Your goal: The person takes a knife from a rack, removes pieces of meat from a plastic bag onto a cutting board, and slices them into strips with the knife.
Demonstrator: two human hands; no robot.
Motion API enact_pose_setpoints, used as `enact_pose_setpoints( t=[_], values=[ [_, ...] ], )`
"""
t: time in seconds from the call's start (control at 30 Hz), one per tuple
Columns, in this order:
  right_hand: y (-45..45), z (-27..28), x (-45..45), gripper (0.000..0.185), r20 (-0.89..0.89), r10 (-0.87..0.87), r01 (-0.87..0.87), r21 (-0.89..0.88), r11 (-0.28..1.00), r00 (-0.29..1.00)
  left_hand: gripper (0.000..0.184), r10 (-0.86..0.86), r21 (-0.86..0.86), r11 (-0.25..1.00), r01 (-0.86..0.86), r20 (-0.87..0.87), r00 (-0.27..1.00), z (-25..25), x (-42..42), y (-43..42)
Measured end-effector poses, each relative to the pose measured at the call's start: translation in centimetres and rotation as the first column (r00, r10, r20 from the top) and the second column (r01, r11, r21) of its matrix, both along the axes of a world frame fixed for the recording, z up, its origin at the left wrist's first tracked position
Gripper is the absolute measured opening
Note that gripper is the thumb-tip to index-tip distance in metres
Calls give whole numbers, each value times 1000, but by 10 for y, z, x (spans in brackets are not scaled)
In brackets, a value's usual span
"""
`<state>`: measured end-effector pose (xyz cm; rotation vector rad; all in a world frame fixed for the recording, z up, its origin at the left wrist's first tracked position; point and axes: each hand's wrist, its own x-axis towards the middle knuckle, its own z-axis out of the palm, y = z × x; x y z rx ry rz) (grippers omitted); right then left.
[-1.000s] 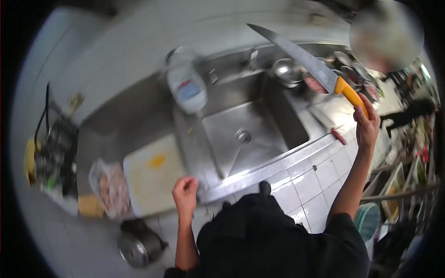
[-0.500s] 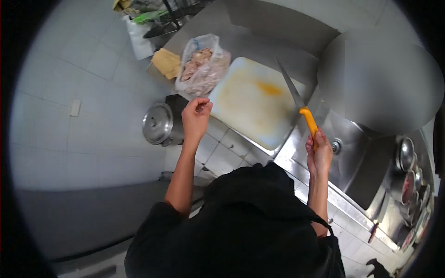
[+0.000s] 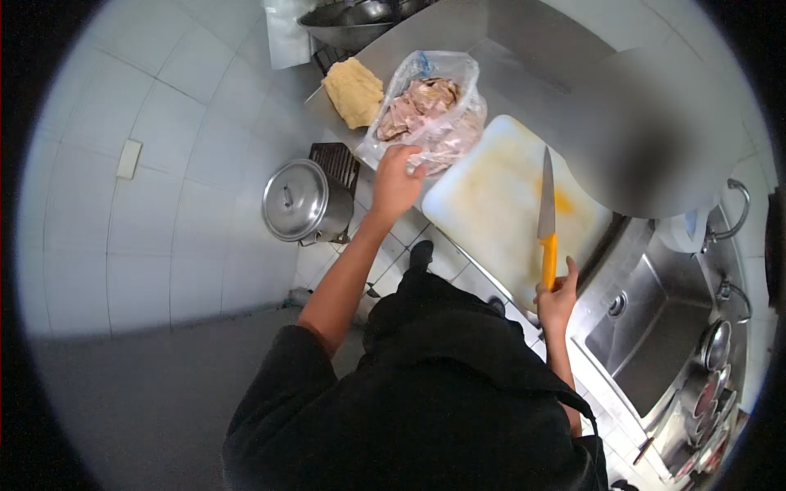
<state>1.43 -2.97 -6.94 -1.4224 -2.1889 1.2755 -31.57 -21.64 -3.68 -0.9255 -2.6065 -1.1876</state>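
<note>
My left hand (image 3: 399, 182) is at the near edge of a clear plastic bag (image 3: 471, 131) full of pale pink meat pieces (image 3: 419, 108); its fingers are apart, and whether they touch the bag is unclear. In my right hand (image 3: 557, 303) is the orange handle of a long knife (image 3: 548, 209). The blade points away from me over a white cutting board (image 3: 483, 192), which has an orange-yellow stain on it. The knife appears to lie on or just above the board. The bag sits left of the board.
A yellow cloth (image 3: 354, 92) is left of the bag, with a wok (image 3: 360, 31) behind. A lidded steel pot (image 3: 296, 201) stands lower left. To the right are a steel sink (image 3: 647, 327), a faucet (image 3: 734, 299) and metal bowls (image 3: 716, 345). A grey blur hides the upper right.
The view has turned from the sink to the board and bag. My left hand has moved to the bag and its fingers have opened. My right hand has lowered the knife over the board.
</note>
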Motion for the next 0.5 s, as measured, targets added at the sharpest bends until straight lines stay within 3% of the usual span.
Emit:
enact_pose_setpoints(
  t=[0.13, 0.23, 0.27, 0.37, 0.47, 0.5],
  values=[
    [-36, 2, -43, 81, 346, 158, -162, -17, 987, 925, 34, -124, -10, 992, 124, -1, 992, -29, -50, 3],
    [-62, 6, -74, 76, 292, 90, -112, 57, 992, 952, 31, -185, 5, 983, 185, -6, 983, -43, -78, 0],
    [-67, 27, -86, 68, 352, 46, 10, -156, 988, 935, 30, -180, 16, 984, 180, -3, 984, -46, -90, -2],
    [-78, -21, -63, 63, 301, 25, -75, 154, 985, 953, 31, -214, -26, 977, 213, -35, 976, -49, -131, 2],
    [-89, -40, -55, 60, 158, 44, -78, 215, 974, 987, 36, -312, -137, 945, 296, -113, 943, -61, -170, 4],
    [-96, -31, -61, 62, 172, 5, -32, 151, 988, 985, 38, -336, -176, 933, 314, -115, 935, -61, -173, 4]
  ],
)
